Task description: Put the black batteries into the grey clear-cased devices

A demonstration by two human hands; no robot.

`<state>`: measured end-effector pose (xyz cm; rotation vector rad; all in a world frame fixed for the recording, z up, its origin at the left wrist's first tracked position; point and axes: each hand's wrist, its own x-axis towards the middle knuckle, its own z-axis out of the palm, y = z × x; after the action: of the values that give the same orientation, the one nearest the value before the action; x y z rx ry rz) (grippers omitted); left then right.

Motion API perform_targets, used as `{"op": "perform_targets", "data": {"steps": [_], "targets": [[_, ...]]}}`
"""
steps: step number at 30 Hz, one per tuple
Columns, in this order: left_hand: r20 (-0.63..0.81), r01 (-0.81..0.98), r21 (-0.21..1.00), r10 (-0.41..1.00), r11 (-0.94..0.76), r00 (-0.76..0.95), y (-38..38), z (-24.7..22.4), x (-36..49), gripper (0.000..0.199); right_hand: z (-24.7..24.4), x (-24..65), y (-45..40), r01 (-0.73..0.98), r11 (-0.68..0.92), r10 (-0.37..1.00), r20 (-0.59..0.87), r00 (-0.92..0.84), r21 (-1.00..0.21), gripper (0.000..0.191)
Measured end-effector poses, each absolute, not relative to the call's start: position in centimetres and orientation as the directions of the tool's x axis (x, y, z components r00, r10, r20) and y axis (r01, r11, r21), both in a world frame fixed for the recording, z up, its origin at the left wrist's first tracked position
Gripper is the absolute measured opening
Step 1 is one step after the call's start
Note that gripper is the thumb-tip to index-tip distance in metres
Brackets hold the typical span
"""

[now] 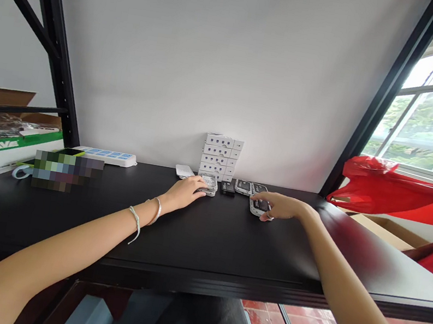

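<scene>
My left hand (185, 192) reaches to the middle of the black table, its fingers at the near left side of a clear-edged tray (210, 183); whether they grip it is too small to tell. My right hand (280, 207) is over the right edge of a tray with a black insert (259, 205), thumb and fingers around its edge. Behind it lie more such trays (244, 187). A small black box (228, 188) sits between the hands. Several white boxes are stacked (220, 157) against the wall, and a white lid-like piece (184, 171) lies left of them.
On the left are an open carton (15, 146), a white power strip (111, 157) and a partly blurred pile. Red plastic (387, 185) and an open cardboard box (387, 233) are at the right. Black metal posts stand on both sides.
</scene>
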<state>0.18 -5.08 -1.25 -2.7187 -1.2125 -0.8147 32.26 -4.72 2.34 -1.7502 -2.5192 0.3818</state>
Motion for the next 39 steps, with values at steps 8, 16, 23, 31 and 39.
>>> {"op": "perform_targets", "data": {"steps": [8, 16, 23, 31, 39], "targets": [[0.472, 0.744, 0.011, 0.660, -0.668, 0.585, -4.4, -1.7, 0.3, 0.029, 2.5, 27.1, -7.2, 0.786, 0.503, 0.843, 0.002, -0.538, -0.359, 0.062], [0.457, 0.737, -0.108, 0.625, -0.667, 0.632, -6.3, 0.4, 0.9, 0.021, 1.6, 27.2, -6.7, 0.790, 0.535, 0.837, 0.062, -0.543, -0.300, 0.051], [0.509, 0.584, -0.477, 0.335, -0.657, 0.793, -10.0, 1.7, 1.0, 0.018, 2.5, 27.3, -7.2, 0.796, 0.521, 0.853, 0.158, -0.497, -0.309, 0.047], [0.258, 0.228, -0.643, 0.074, -0.731, 0.963, -13.1, 0.7, 3.0, 0.017, 2.2, 27.3, -6.7, 0.787, 0.563, 0.826, 0.205, -0.525, -0.251, 0.044], [0.216, 0.309, -0.526, 0.226, -0.792, 0.950, -13.7, 1.5, 3.1, 0.014, 1.7, 27.6, -6.2, 0.804, 0.553, 0.833, 0.167, -0.527, -0.218, 0.046]]}}
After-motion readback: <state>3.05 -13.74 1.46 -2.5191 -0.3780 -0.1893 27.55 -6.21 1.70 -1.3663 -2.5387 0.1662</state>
